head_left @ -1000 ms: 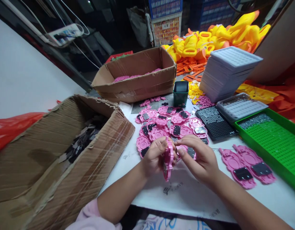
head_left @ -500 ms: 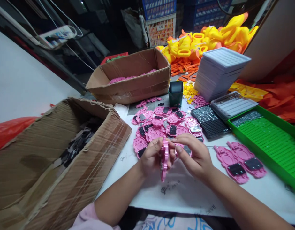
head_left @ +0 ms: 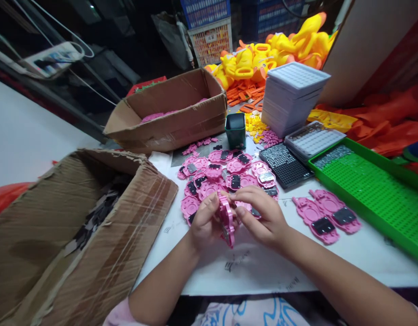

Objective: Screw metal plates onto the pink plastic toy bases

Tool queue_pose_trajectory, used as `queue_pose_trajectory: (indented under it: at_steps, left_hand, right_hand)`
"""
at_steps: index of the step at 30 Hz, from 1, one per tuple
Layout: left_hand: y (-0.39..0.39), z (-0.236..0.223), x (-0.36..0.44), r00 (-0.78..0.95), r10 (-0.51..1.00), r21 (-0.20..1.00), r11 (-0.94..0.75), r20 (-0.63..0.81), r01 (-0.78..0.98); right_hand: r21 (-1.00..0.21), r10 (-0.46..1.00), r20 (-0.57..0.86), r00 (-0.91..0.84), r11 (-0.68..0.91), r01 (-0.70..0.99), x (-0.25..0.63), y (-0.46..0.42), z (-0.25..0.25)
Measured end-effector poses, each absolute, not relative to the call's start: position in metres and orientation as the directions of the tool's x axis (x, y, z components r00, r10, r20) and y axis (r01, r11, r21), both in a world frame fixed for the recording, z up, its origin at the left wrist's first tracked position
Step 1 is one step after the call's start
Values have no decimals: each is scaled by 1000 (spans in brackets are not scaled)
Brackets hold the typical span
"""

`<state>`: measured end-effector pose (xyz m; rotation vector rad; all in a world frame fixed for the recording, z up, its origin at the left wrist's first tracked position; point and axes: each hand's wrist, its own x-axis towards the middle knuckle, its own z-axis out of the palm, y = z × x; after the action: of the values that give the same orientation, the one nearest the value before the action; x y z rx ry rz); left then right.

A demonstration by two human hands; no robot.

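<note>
My left hand [head_left: 206,219] is closed around a pink plastic toy shell [head_left: 226,219], which it holds on edge above the table. Close against the shell's right side is my right hand [head_left: 259,213], thumb and forefinger drawn together; whatever may be between those fingertips is too small or hidden to name. Behind both hands lies a loose pile of similar pink shells [head_left: 209,188], many with black or silvery rectangular plates. Two more pink shells [head_left: 317,219] with dark plates rest side by side to the right.
At left stands an open cardboard box [head_left: 154,194] with dark flat pieces inside. Another carton [head_left: 182,131] holds pink parts. A dark green cup [head_left: 235,131], black tray [head_left: 285,165], green tray [head_left: 368,194] and white tray stack [head_left: 290,99] stand around the pile. Yellow toys [head_left: 249,61] lie behind.
The camera view has shifted, so the scene sits farther left. The pink shell has tilted slightly in my left hand, and my right fingers stay close to it.
</note>
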<state>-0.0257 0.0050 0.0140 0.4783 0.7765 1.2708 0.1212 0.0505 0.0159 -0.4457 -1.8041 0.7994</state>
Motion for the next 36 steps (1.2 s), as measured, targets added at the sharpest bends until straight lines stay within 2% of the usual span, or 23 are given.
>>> queue_pose_trajectory:
  at_steps: [4,7,9,12,16,19,21,22,24,26,28,30,33,36]
  left_hand:
    - [11,19,-19,-169,963,796,67,-209,-601]
    - [13,24,-16,-250,955,835,-7,-157,-550]
    - [14,28,-16,-210,966,835,14,-154,-549]
    - [12,32,-16,-109,988,828,30,-110,-560]
    - [10,29,-19,38,998,842,67,-54,-535]
    - [7,21,-22,36,999,935,12,1,-355]
    - [6,16,-24,-15,990,989,-141,141,-31]
    - [5,13,-24,-11,971,955,-233,239,184]
    - [5,9,-24,82,921,742,-357,381,568]
    - [5,6,-21,189,902,510,-381,389,771]
    - [4,2,-18,252,914,370,-364,318,855]
    - [3,0,-13,306,924,285,-364,230,886]
    - [1,-4,-7,361,927,214,-375,101,902]
    - [1,-8,-2,366,929,190,-368,48,910]
  right_hand:
    - [-669,655,691,-305,740,73,123,47,17]
    - [-578,615,695,-373,786,219,123,42,19]
    - [-524,616,644,-454,788,324,120,39,19]
    - [-505,668,540,-513,744,438,115,38,20]
    - [-496,666,546,-509,746,444,126,37,28]
    - [-515,650,591,-478,760,397,160,29,27]
    - [-497,666,607,-433,744,448,193,23,17]
    - [-463,672,612,-418,732,499,210,21,9]
    - [-392,705,591,-392,676,624,241,19,-8]
    - [-331,732,570,-374,621,711,263,20,-26]
    - [-286,748,551,-370,586,758,274,21,-40]
    - [-238,755,522,-396,575,783,276,22,-49]
    - [-131,761,468,-449,562,817,272,20,-54]
    - [-35,776,424,-466,529,848,272,17,-49]
